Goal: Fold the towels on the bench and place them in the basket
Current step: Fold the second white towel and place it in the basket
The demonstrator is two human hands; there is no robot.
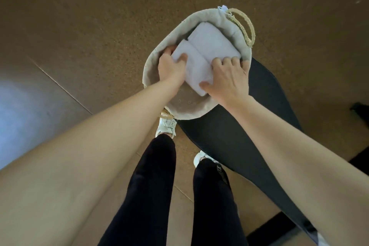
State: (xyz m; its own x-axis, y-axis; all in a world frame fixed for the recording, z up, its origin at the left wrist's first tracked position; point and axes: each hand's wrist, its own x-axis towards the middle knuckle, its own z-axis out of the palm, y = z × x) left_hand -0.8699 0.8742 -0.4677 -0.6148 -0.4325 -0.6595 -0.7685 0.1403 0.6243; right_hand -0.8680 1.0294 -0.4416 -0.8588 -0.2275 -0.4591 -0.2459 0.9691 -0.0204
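A round basket point(159, 46) with a beige cloth liner and a woven rope handle point(246, 26) stands on the floor in front of me. A folded white towel point(195, 66) is held over its opening. My left hand point(171, 68) grips the towel's left end and my right hand point(229, 78) grips its near right edge. A second folded white towel point(213, 40) lies beside it toward the far side of the basket. The basket's bottom shows bare at the near side.
The basket's right side rests against a long black padded bench point(235, 132) that runs to the lower right. My legs in dark trousers and white shoes point(166, 126) stand just before the basket. Brown cork-like floor point(89, 26) surrounds everything.
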